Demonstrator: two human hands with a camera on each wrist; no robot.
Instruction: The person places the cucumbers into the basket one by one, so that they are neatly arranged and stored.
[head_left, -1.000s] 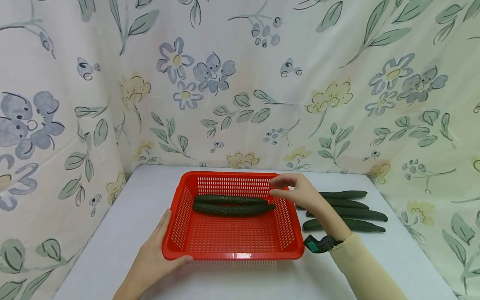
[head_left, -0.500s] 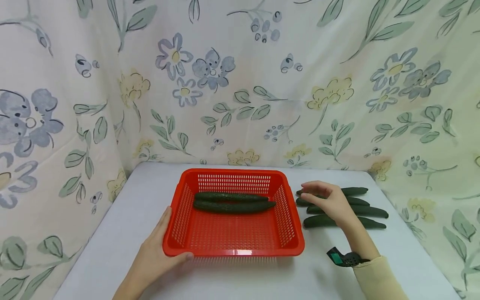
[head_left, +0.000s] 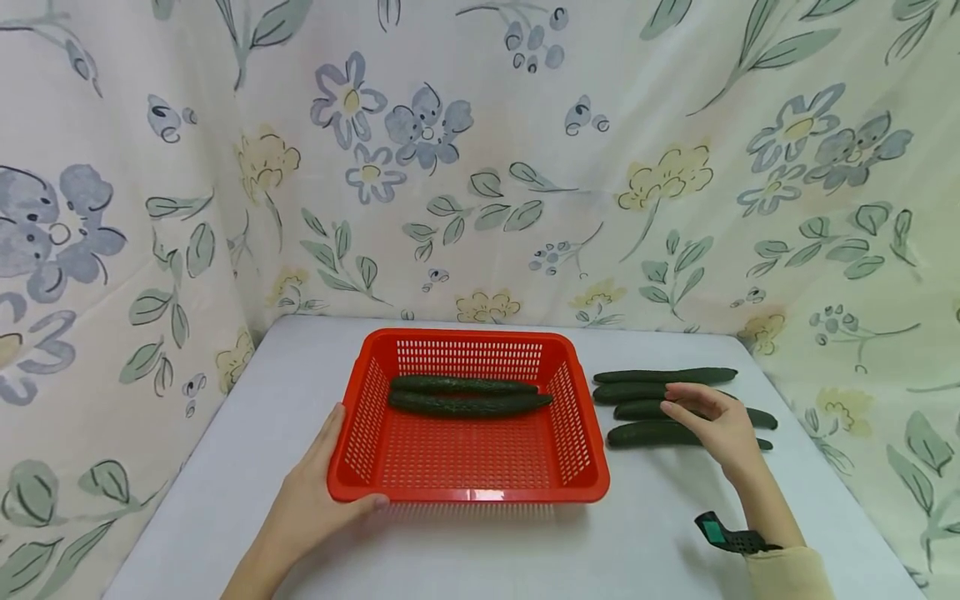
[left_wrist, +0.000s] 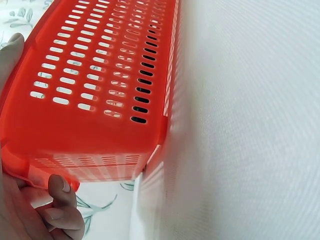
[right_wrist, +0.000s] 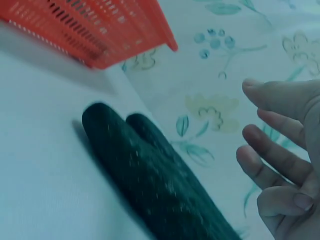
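Two dark green cucumbers (head_left: 471,406) lie side by side in a red plastic basket (head_left: 468,495). My left hand (head_left: 311,492) holds the basket's front left corner, its thumb along the front rim. In the left wrist view, fingers (left_wrist: 62,202) of that hand curl by the rim. On the right of the table, several cucumbers (head_left: 663,377) lie in a row. Over their right part hovers my right hand (head_left: 712,423), thumb and fingers apart and holding nothing. Cucumbers (right_wrist: 145,170) also show below that hand in the right wrist view.
A white table (head_left: 480,558) carries everything. Behind it and at the sides hangs a floral cloth (head_left: 480,167). The basket's right wall (head_left: 573,425) stands just left of the loose cucumbers. A dark band (head_left: 738,537) sits on my right wrist.
My right hand has moved right, from the basket's right rim to above the loose cucumbers. The left hand keeps its place on the basket, and the cucumbers lie as before.
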